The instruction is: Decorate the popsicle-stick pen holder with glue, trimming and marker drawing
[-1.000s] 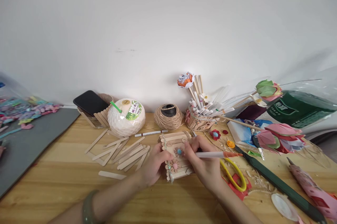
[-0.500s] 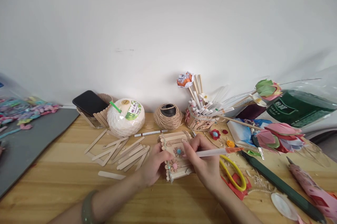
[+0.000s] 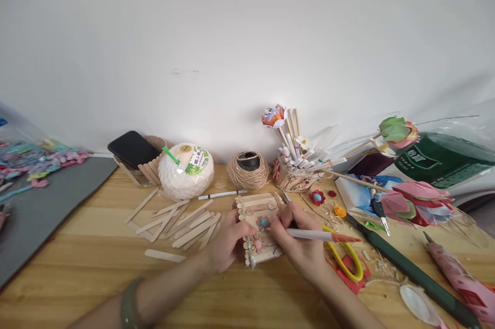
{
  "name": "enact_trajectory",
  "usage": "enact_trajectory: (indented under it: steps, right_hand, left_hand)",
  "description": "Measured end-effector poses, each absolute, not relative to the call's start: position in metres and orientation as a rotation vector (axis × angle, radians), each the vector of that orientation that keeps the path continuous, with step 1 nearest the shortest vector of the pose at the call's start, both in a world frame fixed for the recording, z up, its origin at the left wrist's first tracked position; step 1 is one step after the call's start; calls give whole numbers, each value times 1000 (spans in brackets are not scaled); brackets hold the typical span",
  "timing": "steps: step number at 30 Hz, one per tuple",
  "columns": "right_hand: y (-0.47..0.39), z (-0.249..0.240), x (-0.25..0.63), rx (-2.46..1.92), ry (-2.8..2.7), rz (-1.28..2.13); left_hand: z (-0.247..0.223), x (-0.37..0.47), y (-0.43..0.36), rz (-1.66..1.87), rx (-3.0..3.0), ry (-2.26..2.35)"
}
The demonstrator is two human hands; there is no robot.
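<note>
A small panel of popsicle sticks [image 3: 253,207] with flower ornaments stands tilted in front of me. Gripping its left edge is my left hand [image 3: 229,241], thumb on the face. My right hand [image 3: 299,241] pinches a white marker [image 3: 309,234] with an orange end, which points to the right. The marker's writing tip is hidden behind my fingers, close to the panel. A blue-centred flower [image 3: 264,223] is beside my right fingertips; a pink-centred flower [image 3: 257,243] sits lower, near my left thumb.
Loose popsicle sticks [image 3: 195,231] lie to the left. Behind are a wrapped coconut [image 3: 185,174], a twine ball [image 3: 247,174] and a pot of markers [image 3: 296,177]. Yellow-handled scissors [image 3: 358,267], a dark green tool [image 3: 413,267] and a pink glue gun [image 3: 456,272] lie right.
The marker's orange end has dipped slightly and swung a little to the right as my right hand shifts on the panel. My left hand keeps its hold.
</note>
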State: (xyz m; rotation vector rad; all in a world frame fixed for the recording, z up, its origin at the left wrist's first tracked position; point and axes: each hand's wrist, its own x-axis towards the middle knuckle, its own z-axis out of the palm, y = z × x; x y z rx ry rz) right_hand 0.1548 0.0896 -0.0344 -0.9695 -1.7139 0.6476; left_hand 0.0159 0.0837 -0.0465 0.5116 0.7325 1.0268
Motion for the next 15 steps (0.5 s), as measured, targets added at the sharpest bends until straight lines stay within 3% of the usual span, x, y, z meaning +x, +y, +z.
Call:
enact_trajectory:
  steps: [15]
  right_hand:
    - [90, -35, 156, -965, -1753, 624]
  left_hand:
    - [-46, 16, 84, 1026, 512, 771]
